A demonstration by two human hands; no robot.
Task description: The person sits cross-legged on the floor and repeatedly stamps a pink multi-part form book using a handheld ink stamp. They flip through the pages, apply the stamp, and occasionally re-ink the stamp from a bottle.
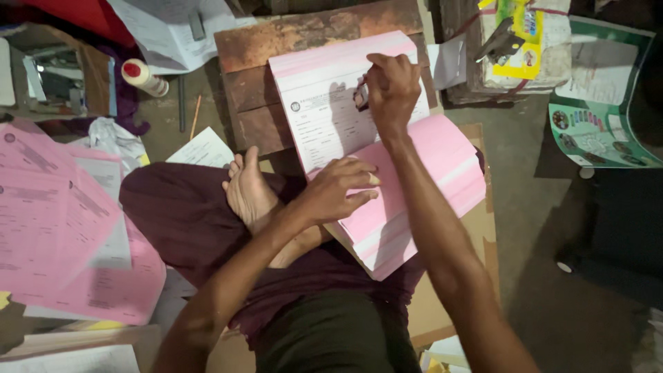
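— Where's the pink form stack (pixel 414 200)?
— On the lap and wooden block (pixel 255 83). The left hand (pixel 338 190) lies flat on it, fingers spread.
— The right hand (pixel 392 86)?
— Farther up, fingers pinched on the small photo (pixel 360 95) (partly hidden) on the raised white-and-pink sheet (pixel 331 110).

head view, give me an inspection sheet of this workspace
surface: rough wooden block on a bare floor, flat cardboard beneath the work
job's things: thick stack of pink forms resting across block and lap, top sheets folded back to a white-faced form
clutter: loose pink forms spread at one side, glue bottle with red cap, pencil, green printed sheet
grippers: left hand flat on the stack; right hand pinching at the form's upper edge
cables: nothing seen
surroundings: person sits cross-legged, bare foot showing
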